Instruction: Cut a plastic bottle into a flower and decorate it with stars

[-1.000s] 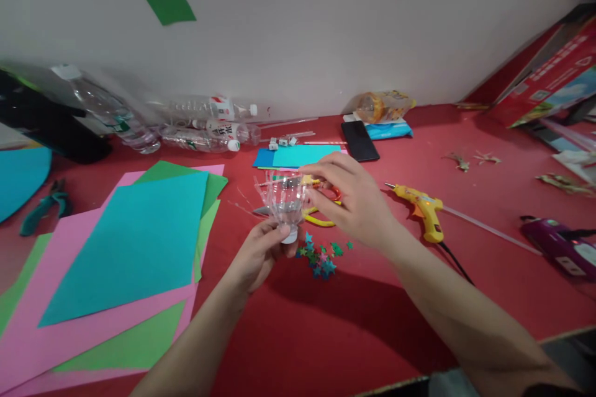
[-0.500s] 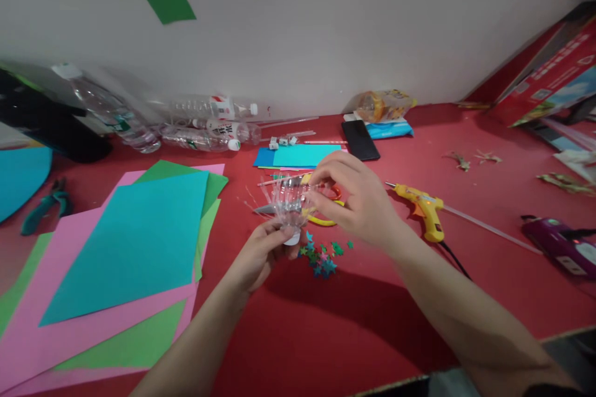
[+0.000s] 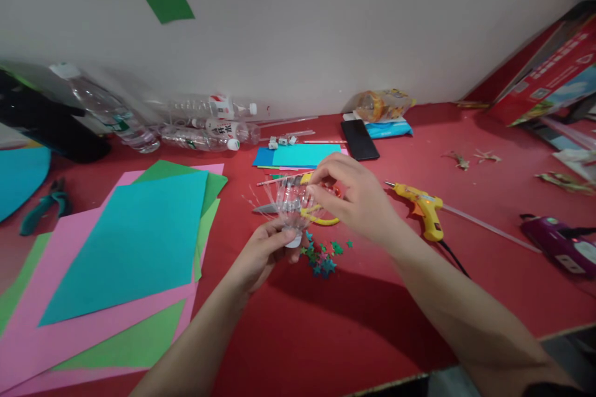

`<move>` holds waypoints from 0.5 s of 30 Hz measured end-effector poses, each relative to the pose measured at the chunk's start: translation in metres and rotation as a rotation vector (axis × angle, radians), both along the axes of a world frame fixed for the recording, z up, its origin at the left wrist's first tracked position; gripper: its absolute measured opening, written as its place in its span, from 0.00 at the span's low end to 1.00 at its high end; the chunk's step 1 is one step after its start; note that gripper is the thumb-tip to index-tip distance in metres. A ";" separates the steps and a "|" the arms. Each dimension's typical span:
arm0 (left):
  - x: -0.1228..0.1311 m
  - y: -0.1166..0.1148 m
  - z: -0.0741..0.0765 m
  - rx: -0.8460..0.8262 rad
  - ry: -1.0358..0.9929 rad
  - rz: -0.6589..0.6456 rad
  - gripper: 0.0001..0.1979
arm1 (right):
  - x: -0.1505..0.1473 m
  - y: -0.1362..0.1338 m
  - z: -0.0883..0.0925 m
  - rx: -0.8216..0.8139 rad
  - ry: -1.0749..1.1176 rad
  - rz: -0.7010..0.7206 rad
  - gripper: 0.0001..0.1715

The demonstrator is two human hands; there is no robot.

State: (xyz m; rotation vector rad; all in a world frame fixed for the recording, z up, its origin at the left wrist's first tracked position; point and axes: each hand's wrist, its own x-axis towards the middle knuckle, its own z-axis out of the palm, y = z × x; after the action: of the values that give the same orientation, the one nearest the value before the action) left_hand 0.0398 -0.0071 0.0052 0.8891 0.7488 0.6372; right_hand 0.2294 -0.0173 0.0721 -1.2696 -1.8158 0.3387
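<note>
Stretching beneath the raised cut bottle (image 3: pixel 291 195), the red counter (image 3: pixel 363 347)! Right hand (image 3: pixel 351 201), grip apparently pinched on a fringe strip (image 3: pixel 309 200); left hand (image 3: pixel 264 253) clamps the bottle's capped neck (image 3: pixel 293 238). Strip-bending looks in hand; next calls for a steady neck. Stars (image 3: pixel 323 258) lie near the bottle, rightward.

Taking the cut bottle top (image 3: pixel 291 198) as my landmark, I have open passage on its near side, over the red tabletop (image 3: pixel 279 341) between my forearms. My left hand (image 3: pixel 270 251) blocks it from the near left, my right hand (image 3: pixel 349 198) from the right. Paper stars (image 3: pixel 321 257) crowd its near right; the scissors (image 3: pixel 321 221) lie under and behind it, hindering any low reach. Farther right, past a red gap, the glue gun (image 3: pixel 426 208) bars my way. To its left, I could skim over flat coloured sheets (image 3: pixel 130 242).
</note>
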 end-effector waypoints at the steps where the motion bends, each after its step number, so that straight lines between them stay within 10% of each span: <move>1: 0.000 0.000 0.000 -0.001 0.001 -0.007 0.12 | 0.000 0.000 0.000 -0.007 0.006 -0.002 0.05; 15: 0.004 -0.005 0.007 -0.115 -0.042 -0.029 0.14 | 0.003 0.011 -0.013 -0.159 0.236 -0.026 0.06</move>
State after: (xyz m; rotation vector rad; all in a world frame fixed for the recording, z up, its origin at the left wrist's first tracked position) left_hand 0.0434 -0.0125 0.0121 0.7776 0.7264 0.5800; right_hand 0.2326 -0.0064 0.0595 -1.3002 -1.5958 0.6029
